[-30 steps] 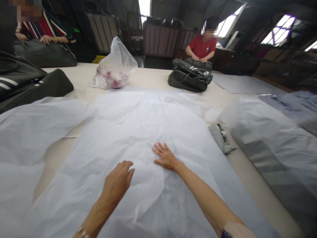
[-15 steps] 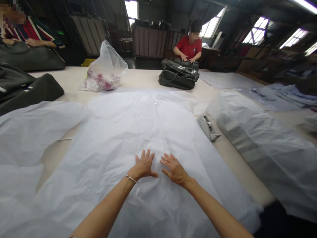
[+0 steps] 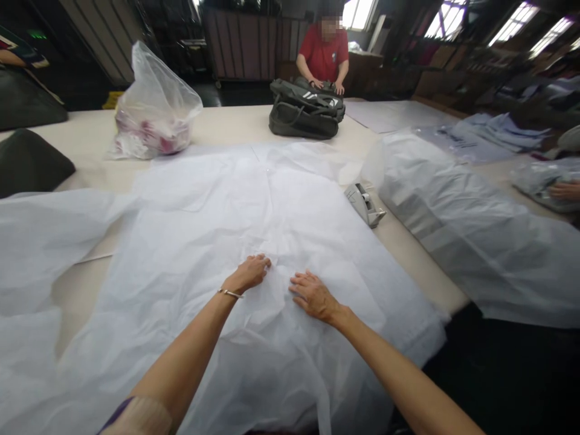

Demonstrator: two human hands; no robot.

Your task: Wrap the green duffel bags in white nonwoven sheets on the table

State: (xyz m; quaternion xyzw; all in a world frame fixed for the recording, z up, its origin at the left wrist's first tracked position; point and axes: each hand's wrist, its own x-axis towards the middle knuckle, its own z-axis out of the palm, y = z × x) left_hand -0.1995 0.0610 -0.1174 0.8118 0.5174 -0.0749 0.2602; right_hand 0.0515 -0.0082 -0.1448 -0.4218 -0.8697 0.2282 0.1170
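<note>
Whether the left hand pinches white sheeting I cannot tell, but the right hand lies loosely spread

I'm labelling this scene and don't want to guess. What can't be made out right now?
All in the head view:
- Left hand: its curled fingers hide whether they pinch the white material.
- Plastic bag: its cloudy film obscures the contents.
- Dark item at left: cut off by the picture's left edge.
- Covered bundle at right: its pale wrapping veils what lies inside.
</note>
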